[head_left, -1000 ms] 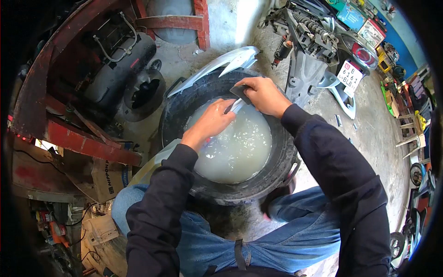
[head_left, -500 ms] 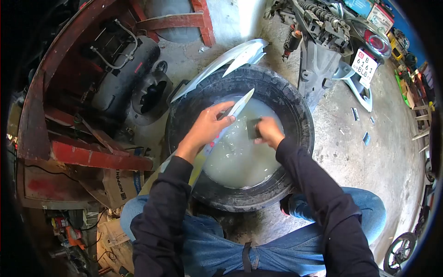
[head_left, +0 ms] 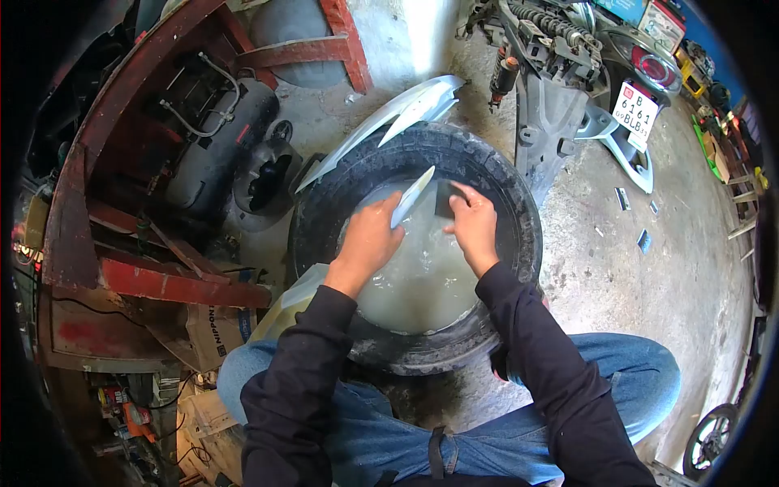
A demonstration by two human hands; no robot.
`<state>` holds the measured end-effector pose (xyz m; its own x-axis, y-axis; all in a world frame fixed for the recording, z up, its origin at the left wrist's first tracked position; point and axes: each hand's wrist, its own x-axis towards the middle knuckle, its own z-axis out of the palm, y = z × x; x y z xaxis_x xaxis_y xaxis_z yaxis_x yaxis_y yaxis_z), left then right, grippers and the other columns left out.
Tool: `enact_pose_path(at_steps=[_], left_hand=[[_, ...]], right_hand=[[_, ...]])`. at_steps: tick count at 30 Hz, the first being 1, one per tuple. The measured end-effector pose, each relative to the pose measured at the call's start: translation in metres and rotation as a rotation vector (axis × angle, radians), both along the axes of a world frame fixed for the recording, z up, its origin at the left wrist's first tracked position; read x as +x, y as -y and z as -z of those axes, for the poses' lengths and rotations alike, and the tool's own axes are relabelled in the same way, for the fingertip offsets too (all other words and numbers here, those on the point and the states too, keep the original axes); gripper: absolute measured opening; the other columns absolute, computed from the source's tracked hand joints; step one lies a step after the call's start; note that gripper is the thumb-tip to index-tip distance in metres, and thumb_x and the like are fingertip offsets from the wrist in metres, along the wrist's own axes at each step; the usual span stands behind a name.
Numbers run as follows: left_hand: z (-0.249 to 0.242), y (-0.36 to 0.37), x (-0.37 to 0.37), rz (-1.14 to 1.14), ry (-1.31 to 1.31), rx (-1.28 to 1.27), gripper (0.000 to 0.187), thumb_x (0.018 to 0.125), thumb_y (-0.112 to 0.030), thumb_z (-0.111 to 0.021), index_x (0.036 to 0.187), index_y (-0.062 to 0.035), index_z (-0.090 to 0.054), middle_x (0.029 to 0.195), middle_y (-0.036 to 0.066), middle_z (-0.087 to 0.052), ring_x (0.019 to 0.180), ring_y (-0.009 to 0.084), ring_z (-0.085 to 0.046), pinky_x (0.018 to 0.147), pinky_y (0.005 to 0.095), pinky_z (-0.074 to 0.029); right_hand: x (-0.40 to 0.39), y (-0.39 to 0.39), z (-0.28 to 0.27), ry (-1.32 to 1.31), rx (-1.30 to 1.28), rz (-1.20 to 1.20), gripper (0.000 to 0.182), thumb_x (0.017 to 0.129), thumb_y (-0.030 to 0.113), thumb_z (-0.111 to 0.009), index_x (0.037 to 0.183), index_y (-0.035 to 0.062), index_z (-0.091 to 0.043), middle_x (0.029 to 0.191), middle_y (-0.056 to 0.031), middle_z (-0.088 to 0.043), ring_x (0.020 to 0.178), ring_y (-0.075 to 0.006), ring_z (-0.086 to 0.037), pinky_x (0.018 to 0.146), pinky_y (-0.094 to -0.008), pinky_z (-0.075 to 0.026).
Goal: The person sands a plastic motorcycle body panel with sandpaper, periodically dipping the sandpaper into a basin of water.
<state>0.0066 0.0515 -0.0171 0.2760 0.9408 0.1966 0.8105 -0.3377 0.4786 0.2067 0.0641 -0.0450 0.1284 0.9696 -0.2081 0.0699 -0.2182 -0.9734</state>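
A black tub point(head_left: 519, 203) with a thick, tyre-like rim holds cloudy water point(head_left: 422, 284). My left hand point(head_left: 372, 239) is closed round a long pale panel point(head_left: 414, 195), whose pointed tip sticks up over the water. The panel's wide yellowish end lies by my left forearm. In my right hand point(head_left: 475, 223) a small dark sheet point(head_left: 444, 199) is pinched between thumb and fingers, just right of the panel's tip and apart from it. Another white panel point(head_left: 389, 114) rests across the tub's back left rim.
A black tank point(head_left: 219, 150) stands inside a red frame point(head_left: 178, 280) at the left. At the back right are grey motorcycle parts point(head_left: 544, 122) and a number plate point(head_left: 635, 112). Small blue pieces point(head_left: 644, 241) lie on the concrete floor at the right.
My left hand has moved down and slightly left along with the panel, whose tip now sits lower. My right hand has turned, raising the dark sheet slightly. The camera view has shifted a little.
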Motion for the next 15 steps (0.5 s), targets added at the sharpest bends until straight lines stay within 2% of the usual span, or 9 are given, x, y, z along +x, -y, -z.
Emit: enact_pose_path(at_steps=[1, 2, 4, 5, 7, 9, 11, 13, 15], left_hand=[[-0.006, 0.001, 0.0, 0.003, -0.002, 0.002, 0.055, 0.081, -0.01, -0.071, 0.134, -0.0024, -0.059, 0.106, 0.026, -0.07, 0.098, 0.0462, -0.068, 0.085, 0.0535, -0.055], [-0.012, 0.002, -0.001, 0.005, 0.0, 0.003, 0.054, 0.08, -0.008, -0.07, 0.133, -0.0024, -0.059, 0.104, 0.026, -0.071, 0.095, 0.047, -0.068, 0.084, 0.0543, -0.056], [-0.023, 0.004, -0.001, 0.009, 0.002, 0.009, 0.052, 0.08, -0.007, -0.068, 0.131, -0.0024, -0.059, 0.101, 0.026, -0.071, 0.092, 0.0479, -0.069, 0.082, 0.0551, -0.056], [-0.027, 0.007, -0.002, 0.011, -0.011, 0.018, 0.052, 0.08, -0.006, -0.067, 0.131, -0.0026, -0.059, 0.101, 0.027, -0.071, 0.092, 0.0479, -0.068, 0.082, 0.0557, -0.056], [-0.033, 0.008, -0.004, 0.014, -0.03, 0.029, 0.051, 0.081, -0.005, -0.067, 0.131, -0.0027, -0.059, 0.1, 0.027, -0.071, 0.092, 0.048, -0.068, 0.082, 0.0562, -0.055], [-0.035, 0.011, -0.006, -0.008, -0.042, -0.032, 0.055, 0.082, -0.003, -0.064, 0.136, -0.004, -0.057, 0.097, 0.029, -0.071, 0.094, 0.0484, -0.068, 0.085, 0.0555, -0.054], [-0.036, 0.013, -0.011, -0.023, -0.038, -0.031, 0.05, 0.081, -0.002, -0.064, 0.131, -0.003, -0.058, 0.098, 0.029, -0.071, 0.093, 0.0485, -0.068, 0.082, 0.0563, -0.055], [-0.033, 0.015, -0.014, -0.035, -0.033, -0.032, 0.046, 0.081, -0.001, -0.063, 0.127, -0.0021, -0.059, 0.099, 0.028, -0.071, 0.091, 0.0486, -0.068, 0.08, 0.0572, -0.055], [-0.029, 0.016, -0.015, -0.036, -0.039, -0.032, 0.044, 0.082, -0.001, -0.063, 0.125, -0.0022, -0.06, 0.099, 0.028, -0.071, 0.091, 0.0488, -0.068, 0.08, 0.0573, -0.055]], right_hand=[[-0.004, 0.003, -0.006, 0.172, 0.241, 0.062, 0.036, 0.094, 0.005, -0.062, 0.129, 0.0015, -0.07, 0.114, -0.0109, -0.073, 0.088, -0.0245, -0.07, 0.071, -0.0392, -0.062], [-0.011, 0.006, -0.006, 0.17, 0.242, 0.069, 0.036, 0.094, 0.005, -0.062, 0.129, 0.0015, -0.07, 0.114, -0.0109, -0.073, 0.088, -0.0245, -0.07, 0.071, -0.0392, -0.062], [-0.025, 0.018, -0.002, 0.477, 0.779, 0.115, 0.04, 0.094, 0.005, -0.063, 0.134, 0.0048, -0.068, 0.125, -0.018, -0.07, 0.095, -0.0311, -0.07, 0.086, -0.0419, -0.059], [-0.033, 0.025, -0.002, 0.476, 0.779, 0.119, 0.04, 0.094, 0.005, -0.063, 0.134, 0.0048, -0.068, 0.125, -0.018, -0.07, 0.095, -0.0311, -0.07, 0.086, -0.0419, -0.059], [-0.05, 0.034, -0.007, 0.634, 0.818, 0.041, 0.043, 0.092, 0.006, -0.067, 0.134, 0.0079, -0.069, 0.142, -0.0239, -0.059, 0.112, -0.0371, -0.065, 0.099, -0.0448, -0.051], [-0.059, 0.037, -0.006, 0.623, 0.828, 0.032, 0.047, 0.088, 0.007, -0.069, 0.136, 0.0076, -0.067, 0.145, -0.0245, -0.055, 0.116, -0.0395, -0.06, 0.101, -0.0467, -0.049], [-0.062, 0.037, -0.004, 0.618, 0.838, 0.019, 0.052, 0.085, 0.008, -0.071, 0.137, 0.0074, -0.066, 0.147, -0.0252, -0.05, 0.12, -0.0418, -0.055, 0.102, -0.0486, -0.046], [-0.06, 0.037, -0.004, 0.695, 0.798, -0.033, 0.053, 0.086, 0.01, -0.072, 0.138, 0.0063, -0.064, 0.13, -0.0233, -0.054, 0.114, -0.0422, -0.054, 0.1, -0.0514, -0.045], [-0.062, 0.037, 0.0, 0.683, 0.78, -0.043, 0.053, 0.087, 0.009, -0.072, 0.139, 0.006, -0.063, 0.122, -0.0217, -0.054, 0.11, -0.0406, -0.055, 0.096, -0.0508, -0.047]])
